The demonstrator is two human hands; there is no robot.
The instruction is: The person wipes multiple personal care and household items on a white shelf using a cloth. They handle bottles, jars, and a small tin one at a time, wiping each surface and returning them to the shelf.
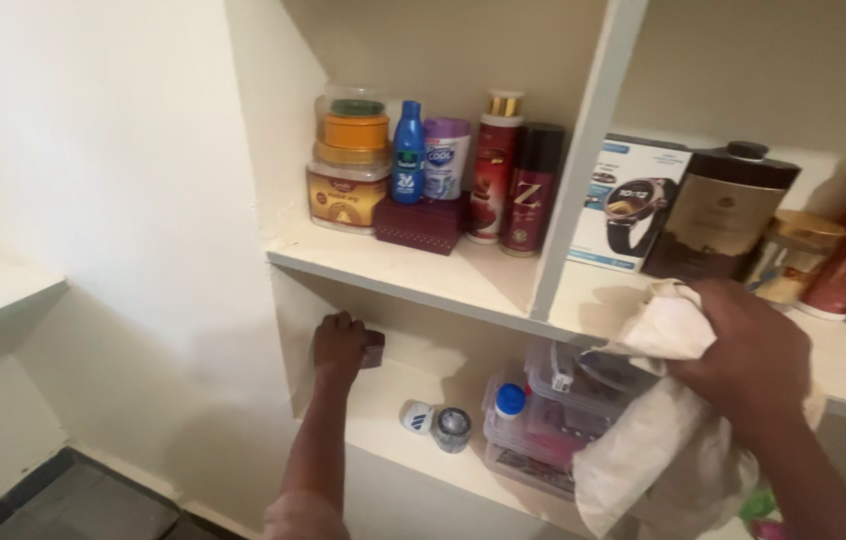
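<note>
Left hand (340, 342): fingers closed over small dark maroon box (373, 349) on lower white shelf (383, 415), far back-left corner. Box protrudes toward 3 o'clock of hand.

Right hand (743, 355): clamped on crumpled off-white cloth (658, 450), at upper shelf (423, 270) front edge, well apart from box.

Left hand nearer to box.

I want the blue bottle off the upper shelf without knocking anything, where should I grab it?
Grip the blue bottle by its narrow upper neck, coming from the front. Jars and a purple-capped container crowd its sides, and a maroon box blocks its base.
</note>
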